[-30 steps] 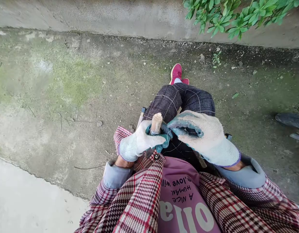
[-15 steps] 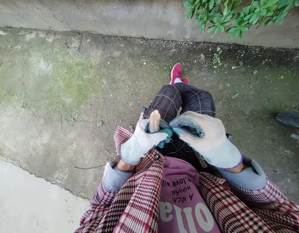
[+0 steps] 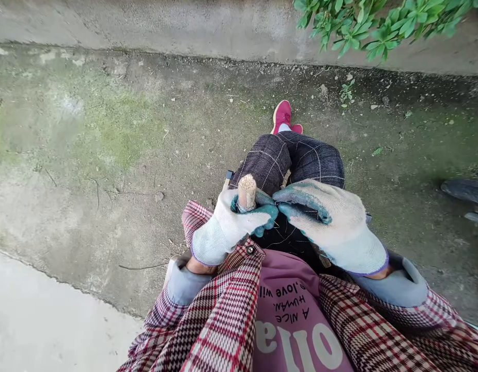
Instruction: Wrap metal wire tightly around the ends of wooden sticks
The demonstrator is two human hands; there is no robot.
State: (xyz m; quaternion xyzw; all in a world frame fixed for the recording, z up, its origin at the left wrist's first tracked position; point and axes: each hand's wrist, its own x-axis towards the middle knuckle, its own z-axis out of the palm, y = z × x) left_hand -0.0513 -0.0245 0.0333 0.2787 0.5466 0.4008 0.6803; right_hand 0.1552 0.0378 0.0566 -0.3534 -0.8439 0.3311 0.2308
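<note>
Both hands wear white knit gloves with green coated fingers. My left hand (image 3: pixel 227 227) is wrapped round a short wooden stick (image 3: pixel 246 192) that stands upright out of the fist over my lap. A thin wire or thread circles the stick just above the fingers. My right hand (image 3: pixel 332 222) sits right beside it, fingers curled and pinched together at the stick's side; what they pinch is too fine to make out. My knees in dark checked trousers (image 3: pixel 289 157) lie just beyond the hands.
Below me is a seat frame (image 3: pixel 228 178) on mossy, dirty concrete ground (image 3: pixel 107 134). A red shoe (image 3: pixel 282 114) points ahead. A concrete kerb with green leaves (image 3: pixel 370 26) runs along the top. A dark object (image 3: pixel 463 191) lies at the right edge.
My right hand drew slightly away from the stick and came back to it. The stick and left hand shifted a little to the left and stayed upright.
</note>
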